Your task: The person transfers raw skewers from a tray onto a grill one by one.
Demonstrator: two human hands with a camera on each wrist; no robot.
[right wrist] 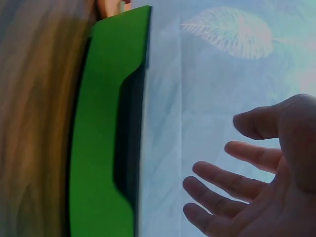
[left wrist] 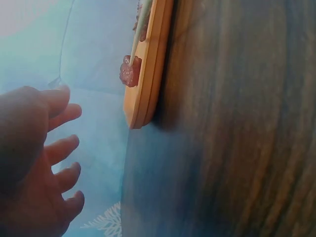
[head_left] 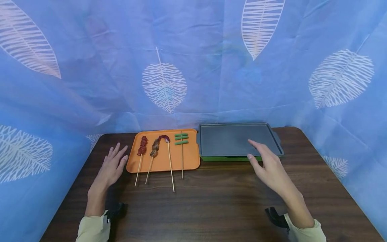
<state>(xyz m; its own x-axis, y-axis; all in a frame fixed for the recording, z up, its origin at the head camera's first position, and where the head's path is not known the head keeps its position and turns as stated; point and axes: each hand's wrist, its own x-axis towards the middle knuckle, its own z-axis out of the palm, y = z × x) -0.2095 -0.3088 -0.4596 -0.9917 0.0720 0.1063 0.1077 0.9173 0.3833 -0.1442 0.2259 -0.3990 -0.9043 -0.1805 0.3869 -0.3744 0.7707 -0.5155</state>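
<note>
- Dark wood-grain counter (head_left: 211,201) carries an orange tray (head_left: 190,158) at about 11 o'clock and a grey griddle plate (head_left: 232,139) on a green base (head_left: 226,158) at about 1 o'clock, the two just beside each other.
- On the tray lie four skewers: a red meat skewer (head_left: 142,146), a brown meat skewer (head_left: 155,148), a purple-tipped skewer (head_left: 164,137) and a green bean skewer (head_left: 181,138); their sticks overhang the near edge.
- Left hand (head_left: 112,166) rests by the tray's left edge, fingers (head_left: 116,151) spread wide, holding nothing.
- Right hand (head_left: 269,164) hovers over the griddle's near right corner, fingers straight and loosely apart, holding nothing.
- Blue leaf-print cloth (head_left: 193,67) walls in the counter from 9 to 3 o'clock.
</note>
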